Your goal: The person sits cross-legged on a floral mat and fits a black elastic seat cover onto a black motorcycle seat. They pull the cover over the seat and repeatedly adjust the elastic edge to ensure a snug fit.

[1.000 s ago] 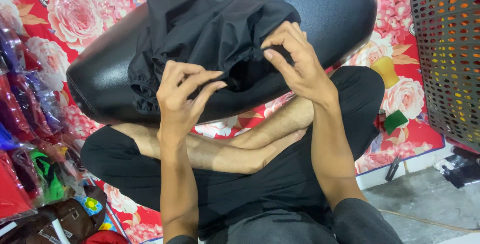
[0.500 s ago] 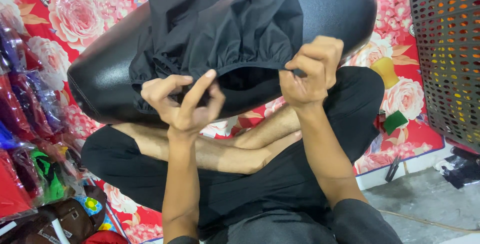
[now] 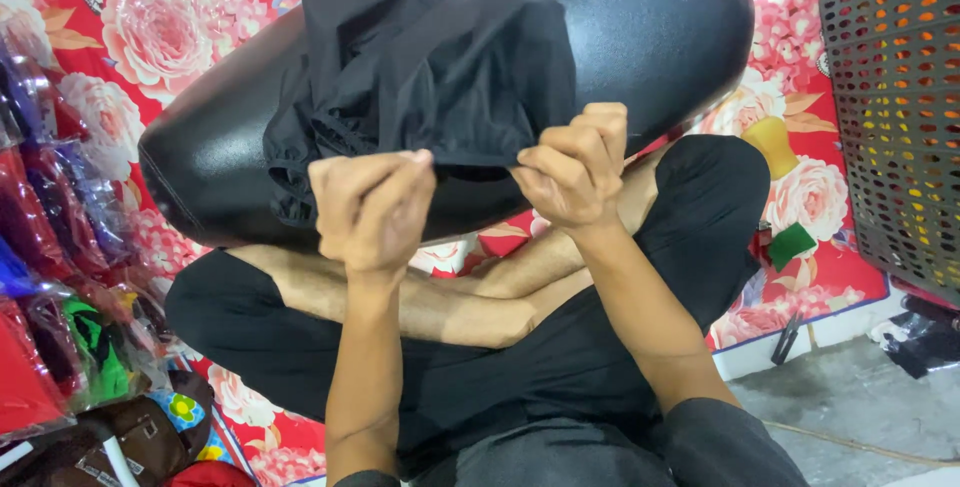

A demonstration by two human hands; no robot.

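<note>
Both hands — left hand point(image 3: 370, 209) and right hand point(image 3: 575, 169) — are pinching the black cloth's point(image 3: 440, 87) lower edge over the black cushion point(image 3: 660, 17), at frame centre.

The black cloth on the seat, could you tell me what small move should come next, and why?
Probably pull the cloth hem down over the near edge of the black seat: the left hand and right hand both have a grip on it, and it is bunched on top.

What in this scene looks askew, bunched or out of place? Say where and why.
The black cloth on the seat is bunched and creased, its left side gathered in folds. Both hands, left and right, pinch its near edge. Nothing looks spilled or torn.
</note>
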